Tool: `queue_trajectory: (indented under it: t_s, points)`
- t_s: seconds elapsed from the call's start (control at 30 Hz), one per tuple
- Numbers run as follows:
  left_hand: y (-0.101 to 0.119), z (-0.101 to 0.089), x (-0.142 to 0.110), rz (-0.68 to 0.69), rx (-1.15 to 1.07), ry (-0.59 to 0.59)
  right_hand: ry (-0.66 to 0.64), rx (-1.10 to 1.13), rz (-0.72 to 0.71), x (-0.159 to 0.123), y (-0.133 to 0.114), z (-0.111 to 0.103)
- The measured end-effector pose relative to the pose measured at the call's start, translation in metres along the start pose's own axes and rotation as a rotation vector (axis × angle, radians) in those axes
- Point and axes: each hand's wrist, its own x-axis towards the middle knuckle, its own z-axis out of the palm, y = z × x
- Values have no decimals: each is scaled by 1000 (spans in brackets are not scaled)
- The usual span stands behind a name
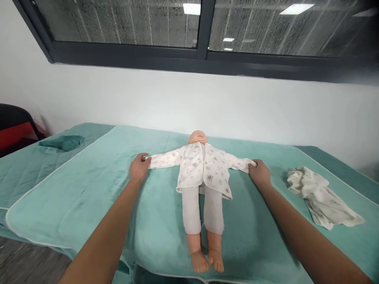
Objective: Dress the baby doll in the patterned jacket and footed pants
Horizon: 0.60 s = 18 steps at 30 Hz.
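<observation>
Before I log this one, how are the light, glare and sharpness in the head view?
Head view: bright patches glare in the window; soft shadows fall on the green blanket beside the doll; the floor looks smeared; the upper right corner is dark, hazy; print on the white shirt is discernible.

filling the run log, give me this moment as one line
left hand: holds sleeve end; right hand: holds other sleeve end; doll: on back, arms out; cloth: crumpled, right of doll

Doll (213, 209) with both hands hidden (red-and-black object (17, 136) cut off at left)
</observation>
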Motion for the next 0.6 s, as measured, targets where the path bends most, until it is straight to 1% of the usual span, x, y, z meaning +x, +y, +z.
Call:
queue_trajectory:
  t_s: [0.17, 0.3, 0.37, 0.53, 0.6]
  points:
    - [1, 1, -1, -28, -21, 118, 75, 71, 38, 20, 5, 9]
    - [1, 4, -1, -63, 11, 161, 156, 114, 75, 20, 11, 9]
    - [1, 6, 1, -72, 45, 168, 170, 128, 74, 18, 12, 9]
    - [2, 8, 1, -22, 93, 200, 140, 136, -20, 16, 1, 7]
    - [2, 8, 0, 7, 97, 222, 184, 119, -82, 13, -7, 3]
